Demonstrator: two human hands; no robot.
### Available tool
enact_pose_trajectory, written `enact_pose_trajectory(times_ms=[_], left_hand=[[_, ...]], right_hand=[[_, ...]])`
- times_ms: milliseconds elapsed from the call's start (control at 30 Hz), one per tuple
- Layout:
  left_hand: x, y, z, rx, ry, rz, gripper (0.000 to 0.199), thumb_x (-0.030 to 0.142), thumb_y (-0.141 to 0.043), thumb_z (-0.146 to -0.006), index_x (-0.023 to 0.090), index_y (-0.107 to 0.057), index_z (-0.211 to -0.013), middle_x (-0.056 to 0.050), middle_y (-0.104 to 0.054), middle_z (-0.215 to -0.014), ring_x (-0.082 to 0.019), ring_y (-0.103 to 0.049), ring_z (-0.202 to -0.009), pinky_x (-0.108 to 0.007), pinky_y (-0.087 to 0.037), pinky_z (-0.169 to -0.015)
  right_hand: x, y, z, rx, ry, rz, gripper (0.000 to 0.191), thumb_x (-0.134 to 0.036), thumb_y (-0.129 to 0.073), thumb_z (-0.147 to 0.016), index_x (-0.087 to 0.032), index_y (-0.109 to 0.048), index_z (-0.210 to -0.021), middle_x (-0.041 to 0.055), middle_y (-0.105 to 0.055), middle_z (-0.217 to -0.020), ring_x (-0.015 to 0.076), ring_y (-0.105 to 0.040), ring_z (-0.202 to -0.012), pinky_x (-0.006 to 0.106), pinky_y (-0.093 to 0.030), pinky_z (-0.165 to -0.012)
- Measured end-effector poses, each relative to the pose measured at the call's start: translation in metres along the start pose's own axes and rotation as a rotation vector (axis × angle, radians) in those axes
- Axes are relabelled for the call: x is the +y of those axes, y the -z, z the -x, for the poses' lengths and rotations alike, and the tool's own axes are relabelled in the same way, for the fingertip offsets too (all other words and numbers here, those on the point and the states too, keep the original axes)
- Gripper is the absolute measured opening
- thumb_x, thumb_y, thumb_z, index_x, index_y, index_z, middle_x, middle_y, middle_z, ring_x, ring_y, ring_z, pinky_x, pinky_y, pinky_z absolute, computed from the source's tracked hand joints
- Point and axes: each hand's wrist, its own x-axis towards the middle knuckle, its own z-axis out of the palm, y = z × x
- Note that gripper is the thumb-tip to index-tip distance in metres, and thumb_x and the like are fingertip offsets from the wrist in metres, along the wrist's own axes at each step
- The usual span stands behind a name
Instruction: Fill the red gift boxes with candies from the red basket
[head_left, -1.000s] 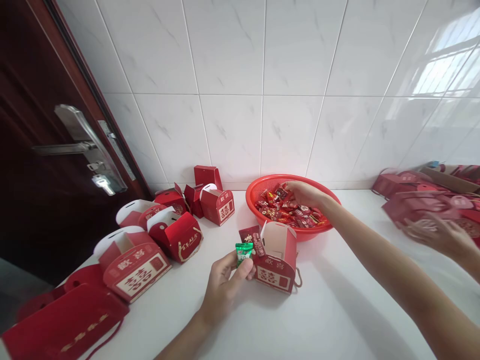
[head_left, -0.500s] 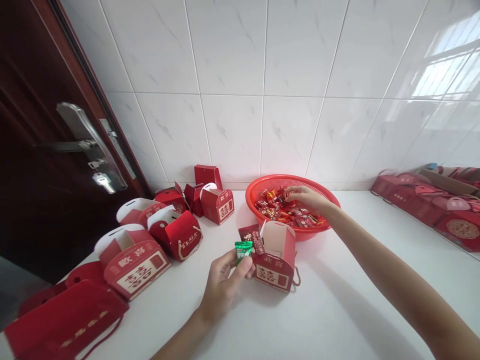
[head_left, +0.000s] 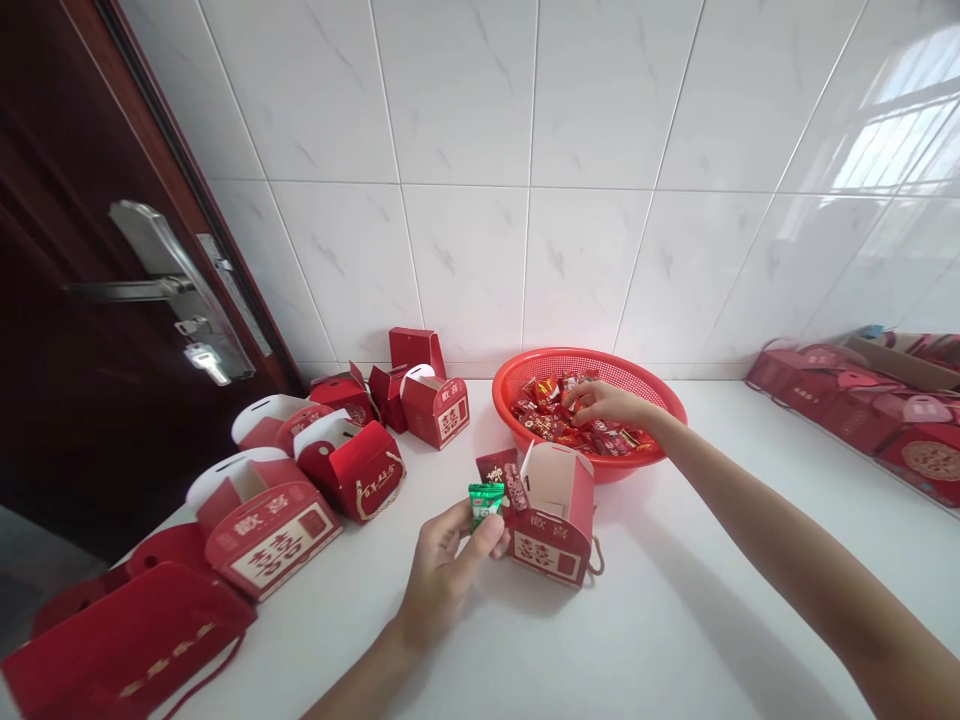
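My left hand (head_left: 454, 560) pinches a green-wrapped candy (head_left: 485, 502) and dark red wrapped candies (head_left: 506, 478) between thumb and fingers. It is beside a red and cream gift box (head_left: 551, 540) that stands upright with its top flaps raised and a rope handle at the side. My right hand (head_left: 604, 403) reaches into a red plastic basket (head_left: 517, 372), its bent fingers apart among the wrapped candies (head_left: 544, 425). Nothing held shows between those fingers, though the tips are partly hidden by the candies.
Several red gift boxes (head_left: 274, 545) are grouped on the left of the white table (head_left: 637, 620), below a dark door (head_left: 52, 200) with keys in its lock. More red boxes (head_left: 847, 400) line the right side. A white tiled wall (head_left: 465, 260) rises behind.
My right hand's fingers have shifted a little among the candies in the basket. My left hand keeps its hold beside the box. The view has moved very slightly.
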Motion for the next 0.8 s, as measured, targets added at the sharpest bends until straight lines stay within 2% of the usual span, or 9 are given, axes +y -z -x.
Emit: enact_pose_trajectory(times_ms=[267, 400, 567, 800], left_hand=[[0.0019, -0.0002, -0.0002, -0.001, 0.004, -0.001, 0.04, 0.052, -0.063, -0.092, 0.016, -0.063, -0.075, -0.003, -0.06, -0.068, -0.017, -0.055, -0.067, -0.03, -0.046, -0.068], [0.0012, -0.0009, 0.0002, 0.004, 0.006, -0.009, 0.04, 0.053, -0.063, -0.092, 0.016, -0.063, -0.075, -0.003, -0.06, -0.068, -0.017, -0.055, -0.067, -0.03, -0.046, -0.068], [-0.0005, -0.0013, 0.0007, 0.013, 0.013, -0.015, 0.04, 0.052, -0.063, -0.092, 0.016, -0.064, -0.074, -0.003, -0.061, -0.068, -0.017, -0.055, -0.067, -0.03, -0.046, -0.068], [0.0011, -0.0015, 0.0, -0.001, 0.011, -0.003, 0.041, 0.053, -0.063, -0.092, 0.016, -0.063, -0.074, -0.003, -0.059, -0.068, -0.016, -0.054, -0.066, -0.029, -0.046, -0.068]], right_hand=[[0.0005, -0.0051, 0.0002, -0.016, 0.0, -0.04, 0.014, -0.03, -0.073, -0.071, -0.02, -0.074, -0.081, 0.0042, -0.069, -0.093, 0.0197, -0.065, -0.083, 0.03, -0.053, -0.074], [0.0027, -0.0051, 0.0008, 0.01, -0.002, -0.052, 0.011, -0.027, -0.072, -0.071, -0.021, -0.073, -0.08, 0.0036, -0.069, -0.091, 0.0203, -0.065, -0.085, 0.03, -0.052, -0.074], [0.0017, -0.0054, 0.0032, 0.037, -0.003, -0.051, 0.018, -0.024, -0.072, -0.069, -0.022, -0.075, -0.087, 0.0029, -0.068, -0.091, 0.0195, -0.063, -0.082, 0.029, -0.049, -0.069], [0.0009, -0.007, 0.0047, 0.042, 0.003, -0.027, 0.01, -0.029, -0.07, -0.071, -0.02, -0.073, -0.076, 0.0028, -0.067, -0.087, 0.0178, -0.059, -0.076, 0.029, -0.046, -0.066]])
